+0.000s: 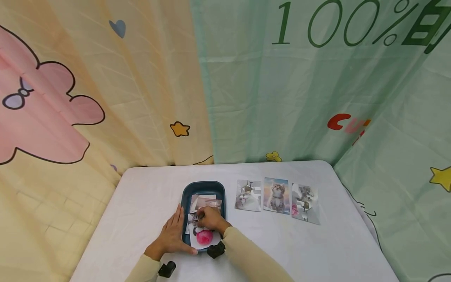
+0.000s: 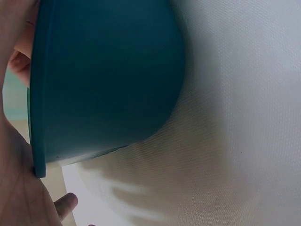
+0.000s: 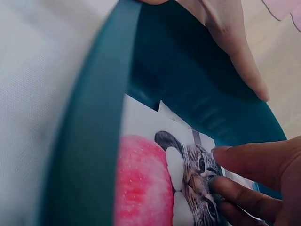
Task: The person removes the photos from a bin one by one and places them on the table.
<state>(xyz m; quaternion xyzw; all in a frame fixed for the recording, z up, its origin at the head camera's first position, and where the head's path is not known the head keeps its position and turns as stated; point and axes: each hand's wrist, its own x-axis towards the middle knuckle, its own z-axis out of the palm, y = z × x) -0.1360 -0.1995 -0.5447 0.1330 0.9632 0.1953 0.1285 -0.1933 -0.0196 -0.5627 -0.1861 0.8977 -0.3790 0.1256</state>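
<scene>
A dark teal tray (image 1: 221,188) stands on the table with several picture cards in it. My left hand (image 1: 171,235) rests along its left side, fingers extended by the rim and thumb spread toward the near end. In the left wrist view the tray's outer wall (image 2: 108,80) lies against that hand. Inside the tray, my right hand (image 1: 211,218) touches the top card, which shows a tabby cat and a pink ball (image 3: 143,183). The thumb and fingertips (image 3: 225,186) lie over the cat's face, slightly apart. Other cards (image 1: 206,203) show beyond the hand.
To the tray's right, a row holds a pale card (image 1: 248,196), a kitten card (image 1: 276,197) and a grey cat card (image 1: 305,203) with a pink spot. The white tabletop (image 1: 141,199) ends at printed curtains (image 1: 246,98). Each wrist wears a small black camera (image 1: 167,269).
</scene>
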